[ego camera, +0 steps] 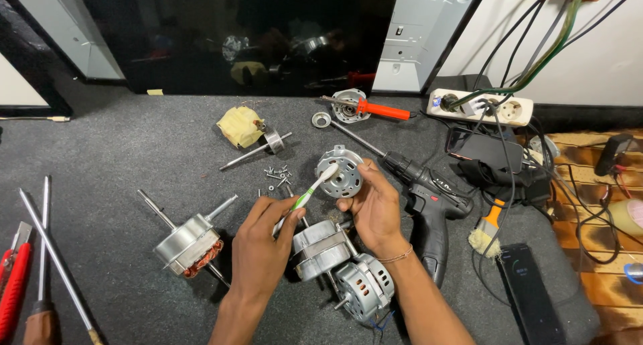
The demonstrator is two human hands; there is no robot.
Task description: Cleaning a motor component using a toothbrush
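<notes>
My right hand [375, 210] holds a round silver motor end cover [339, 173] with vent holes, tilted up toward me. My left hand [262, 241] grips a white and green toothbrush [309, 193], its bristle end resting against the cover's face. Just below my hands lie a silver motor body [319, 250] and a second vented end cover [364, 288] on the grey carpet. A motor with copper windings and a shaft [189, 244] lies to the left of my left hand.
A black cordless drill [429, 196] lies right of my hands. Loose screws [278, 174], a rotor shaft [258, 150], a yellow cloth [240, 126], an orange screwdriver [378, 108], a power strip [479, 106], a phone [531, 290] and long screwdrivers [48, 264] surround them.
</notes>
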